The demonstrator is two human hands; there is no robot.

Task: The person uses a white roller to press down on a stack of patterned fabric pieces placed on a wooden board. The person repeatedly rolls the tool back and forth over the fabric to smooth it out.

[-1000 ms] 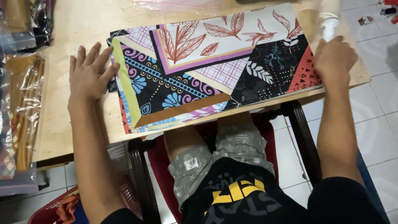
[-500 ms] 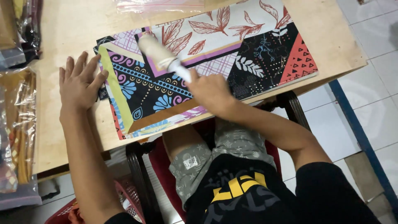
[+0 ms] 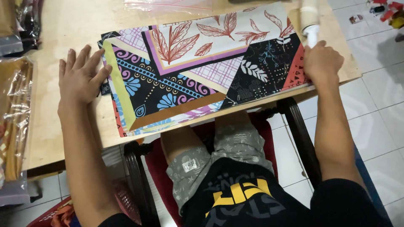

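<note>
A folded patterned cloth [image 3: 198, 71] with leaf, swirl and dot prints lies flat on the wooden table [image 3: 67, 25]. My left hand [image 3: 80, 77] rests flat with spread fingers on the cloth's left edge. My right hand [image 3: 322, 63] grips the white handle of a lint roller [image 3: 309, 19] at the cloth's right end. The roller's pale drum sits near the table's far right corner.
Clear plastic bags with folded fabric [image 3: 17, 117] lie at the left table edge, and another clear bag [image 3: 168, 5] lies beyond the cloth. I sit on a dark chair with a red seat [image 3: 290, 122]. White floor tiles [image 3: 378, 96] lie to the right.
My right hand swept the lint roller from the cloth's right end to its left part and back to the right end. My left hand stayed pressed on the left edge.
</note>
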